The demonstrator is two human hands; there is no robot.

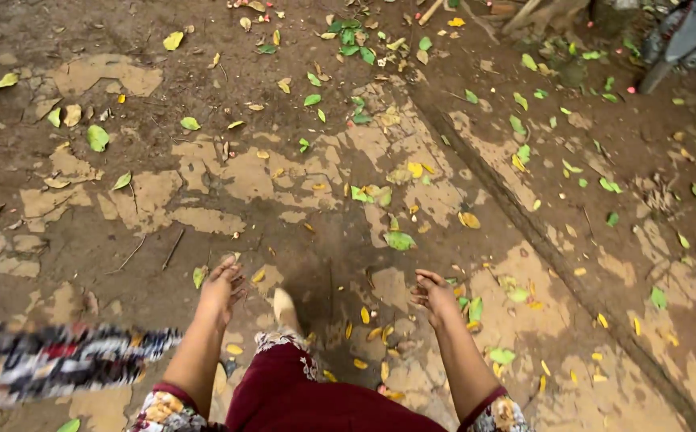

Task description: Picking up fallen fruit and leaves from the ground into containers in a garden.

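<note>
I look down at muddy ground strewn with fallen leaves. My left hand (222, 285) hangs in front of me with fingers loosely spread and holds nothing. My right hand (434, 293) is out to the right, fingers curled slightly apart, also with nothing in it. Between the two arms show my dark red garment (300, 396) with patterned trim and one foot (285, 307) stepping forward on the wet earth. Both forearms are bare below short patterned sleeves.
A blurred strip of patterned cloth (44, 360) crosses the lower left. Green and yellow leaves (400, 240) lie all over the brown mud and pale patches. A shallow rut (524, 224) runs diagonally on the right. Part of a grey vehicle (684, 36) stands at the top right.
</note>
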